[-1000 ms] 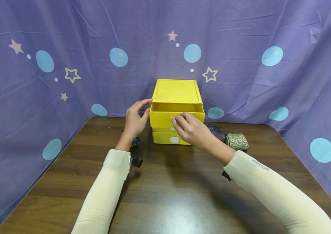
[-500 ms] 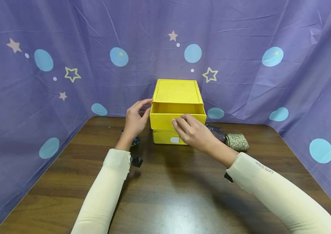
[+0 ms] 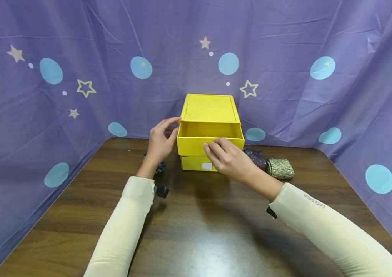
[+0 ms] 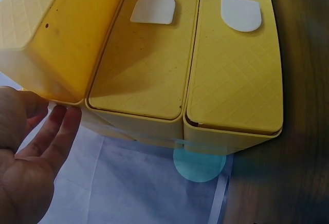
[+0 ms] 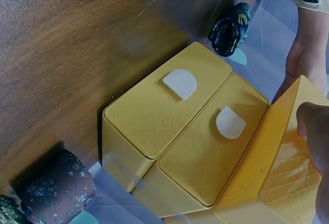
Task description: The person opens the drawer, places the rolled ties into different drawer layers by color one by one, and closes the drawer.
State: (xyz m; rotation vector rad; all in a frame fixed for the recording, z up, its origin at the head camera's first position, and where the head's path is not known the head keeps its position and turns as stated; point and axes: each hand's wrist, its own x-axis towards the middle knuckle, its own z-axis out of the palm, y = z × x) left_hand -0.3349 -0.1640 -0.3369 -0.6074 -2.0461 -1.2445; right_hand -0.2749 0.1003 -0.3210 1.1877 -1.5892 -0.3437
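Observation:
A yellow drawer unit stands at the back of the table, its top drawer pulled partway out. No contents show in the visible part of that drawer. My right hand holds the drawer's front with curled fingers at the handle, which the hand hides. My left hand touches the unit's left side near the top corner, fingers extended. In the left wrist view two lower drawers, a middle drawer and a bottom drawer, are closed, each with a white half-round handle.
Right of the unit lie a dark flowered cloth roll and a green-gold patterned cloth roll. A dark blue patterned roll sits on the left, partly behind my left hand. A purple curtain hangs behind the wooden table.
The top drawer has come farther out toward me, and my right hand has moved slightly nearer and lower with it. My left hand stays at the unit's side.

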